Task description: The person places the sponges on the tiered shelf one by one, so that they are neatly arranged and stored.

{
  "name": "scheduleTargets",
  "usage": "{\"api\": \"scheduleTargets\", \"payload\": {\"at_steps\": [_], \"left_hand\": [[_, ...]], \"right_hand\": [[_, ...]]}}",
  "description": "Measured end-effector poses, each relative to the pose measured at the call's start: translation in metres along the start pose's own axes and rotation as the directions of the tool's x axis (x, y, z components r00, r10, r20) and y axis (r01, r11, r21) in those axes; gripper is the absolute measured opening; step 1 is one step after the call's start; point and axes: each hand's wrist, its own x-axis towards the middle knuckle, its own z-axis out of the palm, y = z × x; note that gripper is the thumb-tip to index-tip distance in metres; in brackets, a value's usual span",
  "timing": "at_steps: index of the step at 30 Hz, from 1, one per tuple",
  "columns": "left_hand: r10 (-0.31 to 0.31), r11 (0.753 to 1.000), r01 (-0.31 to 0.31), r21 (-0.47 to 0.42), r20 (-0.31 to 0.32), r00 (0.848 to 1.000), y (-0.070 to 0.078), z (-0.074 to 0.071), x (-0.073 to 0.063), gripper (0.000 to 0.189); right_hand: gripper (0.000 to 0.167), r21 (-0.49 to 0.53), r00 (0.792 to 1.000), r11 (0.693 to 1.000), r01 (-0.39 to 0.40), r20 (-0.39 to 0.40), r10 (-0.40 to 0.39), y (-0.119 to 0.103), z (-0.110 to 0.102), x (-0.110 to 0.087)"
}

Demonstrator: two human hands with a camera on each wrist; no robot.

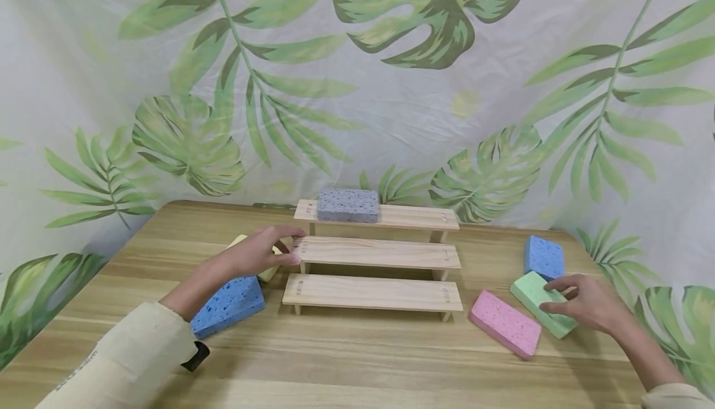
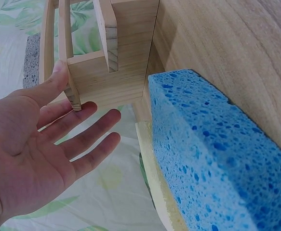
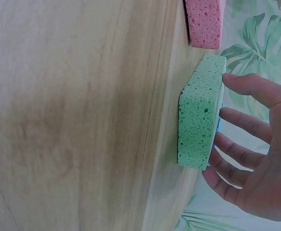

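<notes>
A three-tier wooden step rack (image 1: 374, 290) stands mid-table. My left hand (image 1: 262, 251) pinches the left end of its middle board, thumb above and fingertips at the underside in the left wrist view. A grey speckled sponge (image 1: 347, 205) lies on the top board. On the right, the fingertips of my right hand (image 1: 589, 302) rest on the upper face of a green sponge (image 1: 533, 291), fingers spread and loosely bent. The right wrist view shows the green sponge (image 3: 198, 115) flat on the table below those fingertips.
Beside my left forearm lie a blue sponge (image 1: 231, 306) and a partly hidden yellow sponge (image 1: 268, 272). A pink sponge (image 1: 505, 324) and another blue sponge (image 1: 544, 257) lie close to the green one. Leaf-print cloth (image 1: 391, 117) hangs behind the wooden table (image 1: 346, 365).
</notes>
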Motion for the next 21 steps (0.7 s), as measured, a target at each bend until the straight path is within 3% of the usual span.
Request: {"api": "scheduleTargets", "payload": {"at_steps": [10,21], "left_hand": [[-0.006,1.000,0.006,0.011,0.001,1.000,0.0005,0.0007,0.0005,0.054],[-0.008,1.000,0.008,0.007,0.004,1.000,0.0032,0.0000,-0.0009,0.055]], "right_hand": [[0.054,0.084,0.990,0.988,0.129,0.048,-0.133,0.0009,0.0077,-0.0027],[0.061,0.131,0.986,0.985,0.114,0.104,-0.128,0.0056,0.0026,-0.0050]]}}
